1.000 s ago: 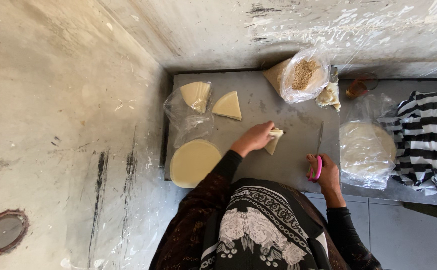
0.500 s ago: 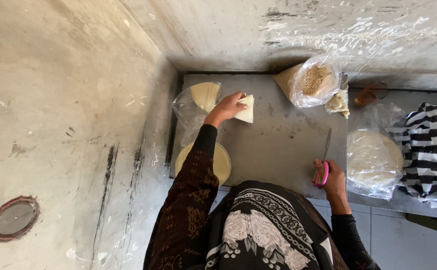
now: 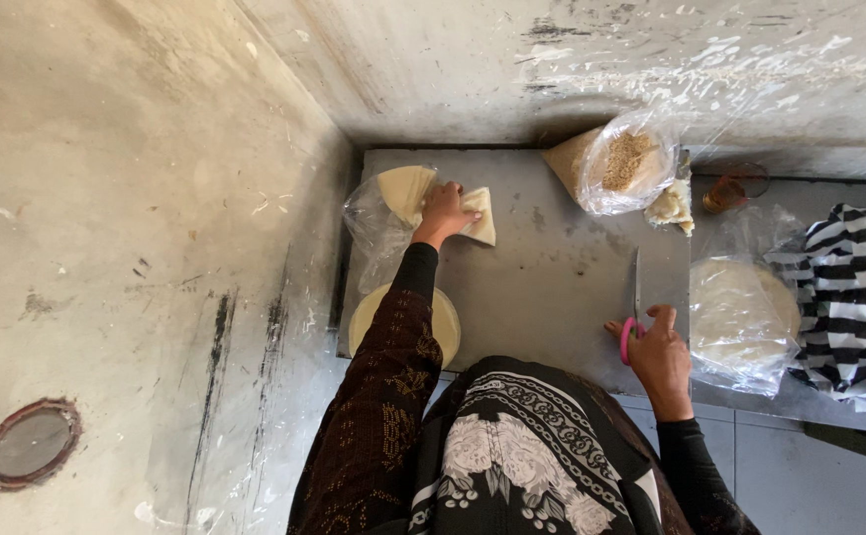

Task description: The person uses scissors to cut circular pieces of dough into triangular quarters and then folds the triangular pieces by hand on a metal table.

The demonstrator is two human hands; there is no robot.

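Placing the folded dough triangle (image 3: 481,215) beside the wedges in the clear bag (image 3: 378,223), the left hand (image 3: 443,213) presses it with closed fingers; edges should align flat. The right hand (image 3: 659,349) grips the pink-handled knife (image 3: 633,307).

The left hand (image 3: 443,211) has carried the folded dough piece (image 3: 481,215) from mid-board to the far-left wedges (image 3: 405,190).

Grey counter (image 3: 552,287) under dough wedges (image 3: 481,213)
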